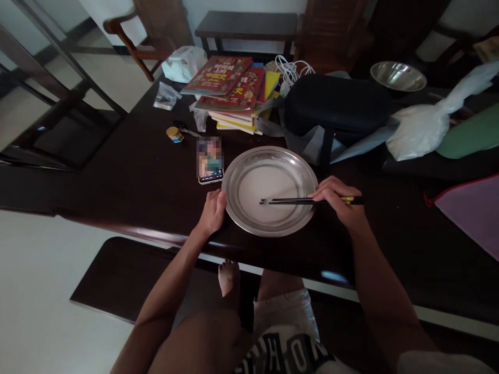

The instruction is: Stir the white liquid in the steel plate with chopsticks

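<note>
A wide stainless steel basin (pixel 245 226) stands near the table's front edge, with something whitish (pixel 259 182) spread across its bottom; whether it is liquid or a wet mix I cannot tell. My left hand (pixel 213 212) is closed on the basin's left rim, thumb near the top edge. In my right hand (pixel 338 197) is a pair of black chopsticks (pixel 290 201), held together over the right rim. Their tips reach into the whitish stuff near the middle, and some of it clings to them. A phone (pixel 210 161) with a lit screen lies just left of the basin.
Behind the basin are stacked books (pixel 230 91) and a black case (pixel 337 104). A small jar (pixel 174 134) and scissors (pixel 187 130) lie left. To the right are a white plastic bag (pixel 419 130), a second metal bowl (pixel 398 76) and a purple cloth (pixel 475 213).
</note>
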The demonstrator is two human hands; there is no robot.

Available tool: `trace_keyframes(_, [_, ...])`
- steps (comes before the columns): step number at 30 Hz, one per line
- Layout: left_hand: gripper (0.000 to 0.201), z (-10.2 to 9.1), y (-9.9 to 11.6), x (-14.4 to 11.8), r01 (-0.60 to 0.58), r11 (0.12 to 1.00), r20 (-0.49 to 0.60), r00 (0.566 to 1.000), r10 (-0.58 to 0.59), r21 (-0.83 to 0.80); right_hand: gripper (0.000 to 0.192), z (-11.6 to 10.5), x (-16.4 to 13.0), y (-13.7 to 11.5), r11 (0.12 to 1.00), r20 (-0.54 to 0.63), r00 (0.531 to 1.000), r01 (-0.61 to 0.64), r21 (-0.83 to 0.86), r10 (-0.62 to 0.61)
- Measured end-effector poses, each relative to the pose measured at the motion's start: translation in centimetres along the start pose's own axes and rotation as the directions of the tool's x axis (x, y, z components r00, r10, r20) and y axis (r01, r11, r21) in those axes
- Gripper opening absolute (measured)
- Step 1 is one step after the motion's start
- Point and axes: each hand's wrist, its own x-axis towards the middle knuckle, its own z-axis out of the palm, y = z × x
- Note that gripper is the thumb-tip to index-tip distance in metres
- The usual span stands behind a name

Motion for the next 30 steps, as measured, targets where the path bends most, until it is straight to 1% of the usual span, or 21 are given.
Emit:
trace_keyframes(2, [0.065, 0.09, -0.03, 0.03, 0.004, 1.000, -0.006, 1.000, -0.004, -0.003, 0.026, 0.03, 0.03, 0.01, 1.000, 0.021, 1.000, 0.014, -0.025, -0.014])
trace_keyframes(4, [0.065, 0.16, -0.05, 0.06, 0.006, 1.000, -0.010, 1.000, -0.007, -0.005, 0.025, 0.04, 0.04, 0.05, 0.999, 0.001, 1.000, 0.023, -0.047, -0.023])
trace_keyframes(7, [0.064, 0.16, -0.03, 0.08, 0.001, 1.000, -0.010, 1.000, -0.001, 0.001, 0.028, 0.03, 0.03, 0.08, 1.000, -0.038, 0.999, 0.002, -0.015, -0.002])
trace_keyframes(9, [0.064, 0.07, -0.03, 0.07, -0.002, 1.000, -0.010, 1.000, 0.002, 0.009, 0.029, 0.07, 0.04, 0.06, 1.000, -0.022, 1.000, -0.011, -0.004, 0.011])
trace_keyframes(11, [0.065, -0.01, -0.07, 0.04, -0.006, 1.000, -0.009, 1.000, 0.006, 0.017, 0.027, 0.10, 0.05, 0.06, 0.999, -0.004, 1.000, -0.002, -0.033, 0.002])
trace_keyframes(13, [0.065, -0.03, -0.16, 0.01, -0.008, 1.000, -0.007, 1.000, 0.008, 0.017, 0.026, 0.08, 0.05, 0.09, 0.999, -0.015, 1.000, 0.004, -0.054, -0.005])
trace_keyframes(16, [0.065, 0.04, -0.31, 0.00, -0.005, 1.000, -0.006, 1.000, 0.005, 0.009, 0.029, 0.02, 0.01, 0.13, 1.000, -0.037, 0.999, -0.008, -0.012, 0.008])
trace_keyframes(18, [0.065, 0.11, -0.38, 0.00, -0.003, 1.000, -0.005, 1.000, 0.003, 0.010, 0.029, 0.02, -0.01, 0.10, 1.000, -0.007, 1.000, -0.017, -0.001, 0.017])
trace_keyframes(20, [0.066, 0.14, -0.41, 0.00, -0.001, 1.000, -0.006, 1.000, 0.001, 0.015, 0.026, 0.02, 0.00, 0.05, 1.000, 0.019, 1.000, -0.011, -0.028, 0.012])
trace_keyframes(22, [0.067, 0.14, -0.40, 0.00, 0.001, 1.000, -0.005, 1.000, -0.001, 0.017, 0.025, 0.00, 0.02, 0.02, 0.999, 0.001, 1.000, -0.006, -0.049, 0.006])
trace_keyframes(25, [0.069, 0.05, -0.27, 0.00, 0.005, 1.000, -0.003, 1.000, -0.005, 0.017, 0.030, -0.02, 0.04, -0.01, 1.000, -0.046, 0.999, -0.014, -0.022, 0.013])
trace_keyframes(27, [0.069, -0.04, -0.12, 0.00, 0.005, 1.000, -0.003, 1.000, -0.005, 0.012, 0.030, 0.01, 0.05, -0.02, 0.999, -0.027, 0.999, -0.029, -0.016, 0.028])
trace_keyframes(30, [0.069, -0.10, 0.08, 0.02, 0.004, 1.000, -0.016, 1.000, -0.004, 0.006, 0.025, 0.00, 0.06, 0.03, 0.998, 0.003, 1.000, -0.022, -0.057, 0.022])
